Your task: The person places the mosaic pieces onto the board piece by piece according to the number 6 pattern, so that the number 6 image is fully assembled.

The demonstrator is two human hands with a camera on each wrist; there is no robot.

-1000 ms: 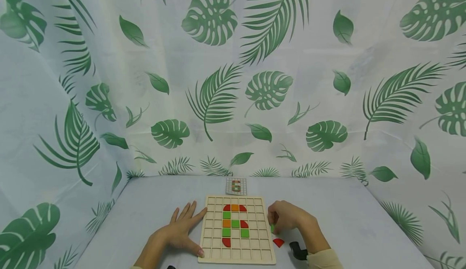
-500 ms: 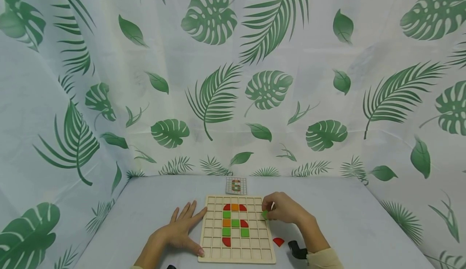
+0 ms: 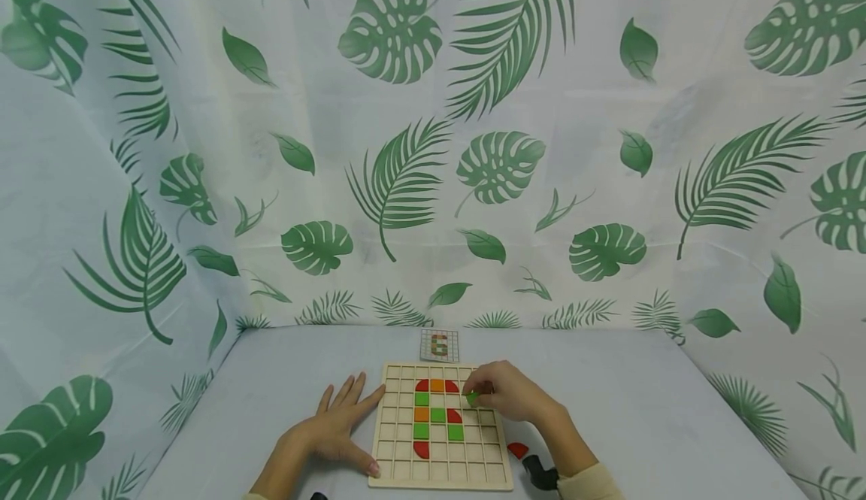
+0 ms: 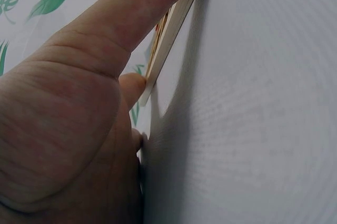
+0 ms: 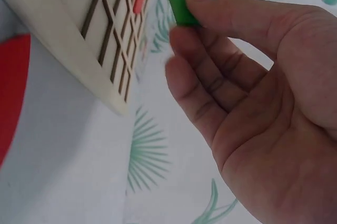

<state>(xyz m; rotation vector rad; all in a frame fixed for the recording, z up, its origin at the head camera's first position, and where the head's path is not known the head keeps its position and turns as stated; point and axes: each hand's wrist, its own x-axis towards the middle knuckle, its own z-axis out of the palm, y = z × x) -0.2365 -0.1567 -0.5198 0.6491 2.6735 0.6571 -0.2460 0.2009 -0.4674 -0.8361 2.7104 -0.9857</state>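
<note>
A wooden grid board (image 3: 399, 474) lies on the table, with several red, orange and green pieces set in its cells. My right hand (image 3: 510, 393) is over the board's right side and pinches a green square tile (image 5: 181, 3) between thumb and fingers, clear of the grid in the right wrist view. The left hand (image 3: 331, 428) lies spread at the board's left edge, its thumb and a fingertip touching that edge. In the left wrist view, the left thumb (image 4: 131, 13) reaches the board's side (image 4: 171, 34).
Behind the board lies a small pattern card (image 3: 439, 346) with a coloured figure on a grid. A loose red quarter-round piece (image 3: 518, 450) sits on the table (image 3: 304, 357) just right of the board. Leaf-printed cloth (image 3: 406, 282) walls the back and sides.
The right hand has lifted the green tile from beside the board's right edge and carried it left over the grid. The left hand stays put.
</note>
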